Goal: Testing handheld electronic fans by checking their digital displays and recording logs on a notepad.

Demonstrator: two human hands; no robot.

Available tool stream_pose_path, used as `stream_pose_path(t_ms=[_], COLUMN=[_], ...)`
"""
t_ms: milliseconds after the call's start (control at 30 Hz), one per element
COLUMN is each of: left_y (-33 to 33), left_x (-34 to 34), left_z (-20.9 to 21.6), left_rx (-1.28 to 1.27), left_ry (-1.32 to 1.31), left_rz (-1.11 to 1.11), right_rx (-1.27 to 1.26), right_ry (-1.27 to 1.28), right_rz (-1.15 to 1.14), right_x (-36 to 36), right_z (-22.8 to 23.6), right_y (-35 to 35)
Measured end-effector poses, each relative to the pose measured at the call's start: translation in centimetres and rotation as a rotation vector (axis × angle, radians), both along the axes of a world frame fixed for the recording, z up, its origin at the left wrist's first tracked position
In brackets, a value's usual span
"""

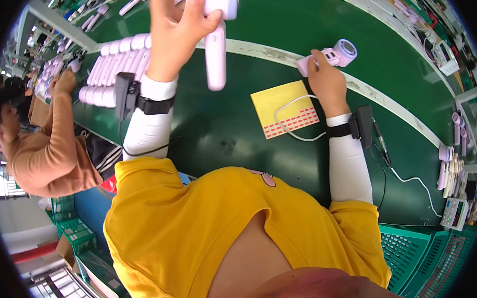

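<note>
My left hand (pixel 177 35) is raised over the far left of the bench, its fingers closed round the head of a pale lavender hair-dryer-shaped device (pixel 216 61) whose handle hangs down. Farther right, my right hand (pixel 329 88) grips a second device (pixel 344 52) of the same colour, with a dark round end facing up and right. Part of its body is hidden under the fingers. Just below that hand lies a yellow sheet (pixel 276 105) with rows of small red labels. A white cable (pixel 308 139) loops across it toward my right wrist.
Several lavender devices (pixel 116 67) stand in rows at the left of the green bench (pixel 223 132). A meter with a display (pixel 454 213) and more devices (pixel 449 165) are at the right edge. Green crates (pixel 403 249) sit below right. A co-worker (pixel 55 155) works at left.
</note>
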State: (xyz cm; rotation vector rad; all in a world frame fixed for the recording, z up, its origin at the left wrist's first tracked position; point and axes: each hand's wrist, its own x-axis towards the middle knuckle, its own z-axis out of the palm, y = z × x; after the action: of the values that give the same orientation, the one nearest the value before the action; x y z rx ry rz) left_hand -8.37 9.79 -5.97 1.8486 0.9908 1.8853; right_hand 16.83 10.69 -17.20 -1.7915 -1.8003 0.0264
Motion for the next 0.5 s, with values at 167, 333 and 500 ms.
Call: stream_pose_path(t_ms=[167,333,500], left_y=[-0.9,-0.6,0.1], left_x=[-1.1,-0.6,-0.5], left_z=[-6.9,-11.8,-12.1], left_rx=[-0.864,-0.981,-0.640], left_ry=[-0.983,-0.899,-0.219], left_rz=[-0.817,-0.796,-0.313], right_rx=[-0.225,-0.211,-0.225], right_ry=[-0.044,0.091,0.337], right_rz=[-0.092,-0.094,0.061], right_x=[0.3,2.1,1.1], right_z=[1.0,0.1,0.5], right_y=[-0.1,-0.2,-0.8])
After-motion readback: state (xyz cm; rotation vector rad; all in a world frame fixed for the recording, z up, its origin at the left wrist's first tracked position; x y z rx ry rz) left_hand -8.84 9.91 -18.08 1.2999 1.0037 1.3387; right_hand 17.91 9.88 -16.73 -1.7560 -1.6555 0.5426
